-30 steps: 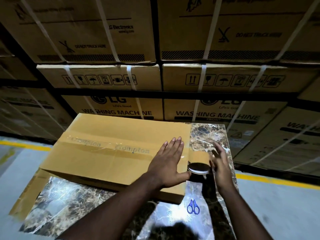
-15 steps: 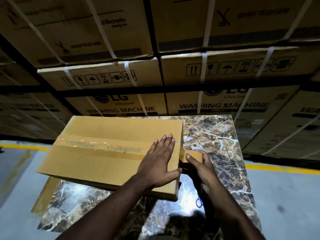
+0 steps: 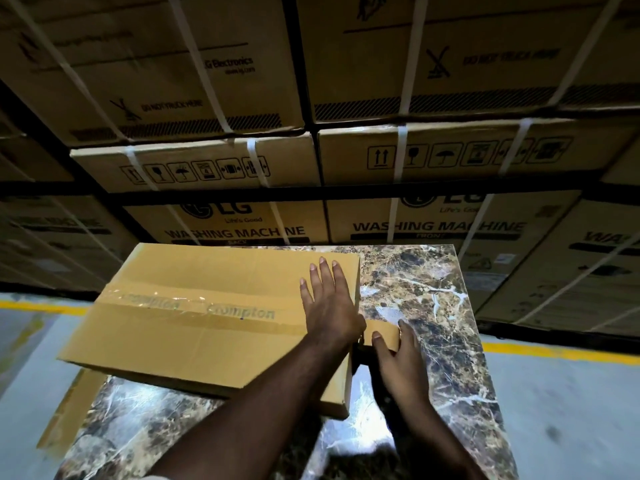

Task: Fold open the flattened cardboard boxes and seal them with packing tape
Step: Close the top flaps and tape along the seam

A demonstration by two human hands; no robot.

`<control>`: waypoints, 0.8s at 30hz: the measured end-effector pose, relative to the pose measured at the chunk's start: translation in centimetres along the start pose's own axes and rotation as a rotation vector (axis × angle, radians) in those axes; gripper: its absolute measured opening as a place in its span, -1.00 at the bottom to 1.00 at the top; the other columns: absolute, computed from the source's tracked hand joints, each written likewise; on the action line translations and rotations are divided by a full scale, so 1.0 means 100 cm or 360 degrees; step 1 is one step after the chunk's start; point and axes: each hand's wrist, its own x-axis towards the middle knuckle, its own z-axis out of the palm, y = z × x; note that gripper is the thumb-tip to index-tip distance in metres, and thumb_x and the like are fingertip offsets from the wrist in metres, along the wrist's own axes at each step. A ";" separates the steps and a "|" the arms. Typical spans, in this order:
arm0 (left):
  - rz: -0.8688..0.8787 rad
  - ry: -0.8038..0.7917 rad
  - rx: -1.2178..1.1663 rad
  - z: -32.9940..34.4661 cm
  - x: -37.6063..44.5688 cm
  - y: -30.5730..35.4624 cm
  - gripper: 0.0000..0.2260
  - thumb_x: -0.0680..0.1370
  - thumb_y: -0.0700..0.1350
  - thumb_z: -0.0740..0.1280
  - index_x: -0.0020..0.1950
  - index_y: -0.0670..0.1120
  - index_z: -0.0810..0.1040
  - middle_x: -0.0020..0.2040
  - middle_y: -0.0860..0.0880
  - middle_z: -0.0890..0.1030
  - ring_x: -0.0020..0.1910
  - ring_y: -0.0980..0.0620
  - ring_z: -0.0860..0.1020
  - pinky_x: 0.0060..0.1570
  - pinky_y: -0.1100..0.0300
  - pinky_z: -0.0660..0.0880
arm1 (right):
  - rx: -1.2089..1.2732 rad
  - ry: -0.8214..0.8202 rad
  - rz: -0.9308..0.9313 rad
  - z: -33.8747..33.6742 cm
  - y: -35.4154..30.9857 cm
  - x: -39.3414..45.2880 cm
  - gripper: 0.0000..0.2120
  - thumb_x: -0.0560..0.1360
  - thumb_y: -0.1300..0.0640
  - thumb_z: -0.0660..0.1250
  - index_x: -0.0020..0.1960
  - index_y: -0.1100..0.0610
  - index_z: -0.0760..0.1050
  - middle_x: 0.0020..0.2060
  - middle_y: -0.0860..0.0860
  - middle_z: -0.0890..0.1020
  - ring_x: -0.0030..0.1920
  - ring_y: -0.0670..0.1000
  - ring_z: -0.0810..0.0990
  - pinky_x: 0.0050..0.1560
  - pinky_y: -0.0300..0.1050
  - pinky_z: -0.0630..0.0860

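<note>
My left hand [image 3: 329, 306] lies flat, fingers straight and slightly spread, palm pressing the top of the cardboard box [image 3: 194, 317] at its right end. The box rests on the marble-patterned table [image 3: 426, 289]; a strip of clear tape [image 3: 194, 304], printed with a brand name, runs along the top seam from the far-left edge toward this palm. Just right of the left hand, past the box's right edge, my right hand [image 3: 398, 362] holds the roll of brown packing tape [image 3: 384, 332], fingers curled over its front; the roll touches the box's right side, and a dark part of it shows between the two hands. Beneath the box, left of the left forearm, a flat piece of cardboard [image 3: 74, 407] juts over the table's edge. Beyond both hands, strapped washing-machine cartons [image 3: 429, 161] fill the racks; under them lies a grey floor with a yellow line [image 3: 554, 351]
</note>
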 end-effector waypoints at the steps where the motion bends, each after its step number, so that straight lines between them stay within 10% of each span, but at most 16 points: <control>1: 0.0005 -0.0041 0.0021 -0.001 0.000 0.004 -0.02 0.55 -0.04 0.38 0.66 -0.14 -0.30 0.65 -0.17 -0.36 0.62 -0.18 -0.39 0.59 -0.19 -0.30 | -0.0111 0.0095 -0.0136 -0.004 -0.005 -0.006 -0.41 0.67 -0.07 0.30 0.65 0.01 0.25 0.64 0.00 0.27 0.63 0.06 0.19 0.55 0.12 0.25; 5: 0.0205 -0.0103 -0.0042 -0.007 0.000 -0.007 -0.29 0.71 0.23 -0.05 0.67 -0.12 -0.30 0.64 -0.09 -0.36 0.62 -0.07 -0.38 0.59 -0.11 -0.33 | 0.0081 -0.0016 -0.0567 -0.010 -0.037 -0.033 -0.57 0.69 -0.15 0.08 0.55 -0.20 0.27 0.52 -0.41 0.08 0.49 -0.47 -0.35 0.63 0.05 -0.23; 7: 0.0368 -0.0092 -0.0063 -0.010 -0.009 -0.028 -0.32 0.68 0.33 -0.21 0.69 -0.02 -0.23 0.66 0.03 -0.31 0.64 0.03 -0.32 0.60 -0.04 -0.29 | 0.0008 -0.0199 -0.0657 -0.005 -0.039 -0.033 -0.43 0.62 -0.41 -0.13 0.55 -0.27 0.22 0.58 -0.34 0.04 0.50 -0.39 -0.46 0.62 0.01 -0.36; 11: 0.0511 0.0009 0.0060 -0.002 -0.031 -0.061 -0.42 0.71 0.26 -0.20 0.68 0.08 -0.25 0.67 0.12 -0.29 0.62 0.13 -0.35 0.62 -0.01 -0.26 | -0.0142 -0.0344 -0.0698 0.010 -0.025 -0.021 -0.24 0.56 -0.51 -0.38 0.64 -0.26 0.07 0.67 -0.17 0.07 0.66 -0.12 -0.27 0.61 0.12 -0.42; 18: 0.0522 0.0079 0.0040 0.006 -0.029 -0.062 -0.43 0.73 0.22 -0.18 0.70 0.05 -0.20 0.69 0.07 -0.23 0.64 0.09 -0.31 0.63 -0.03 -0.22 | 0.0207 -0.0355 -0.0594 0.007 -0.041 -0.068 0.00 0.38 -0.66 -0.42 0.61 -0.16 0.12 0.50 -0.43 0.01 0.43 -0.57 -0.33 0.47 -0.32 -0.51; 24: 0.0506 0.0066 -0.0013 0.005 -0.028 -0.063 -0.42 0.72 0.24 -0.18 0.70 0.07 -0.19 0.68 0.09 -0.24 0.65 0.09 -0.29 0.62 -0.05 -0.23 | 0.0136 -0.0056 -0.0613 0.007 -0.037 -0.061 -0.58 0.71 -0.23 0.03 0.44 -0.19 0.50 0.36 -0.51 0.30 0.52 -0.49 -0.03 0.56 -0.22 -0.39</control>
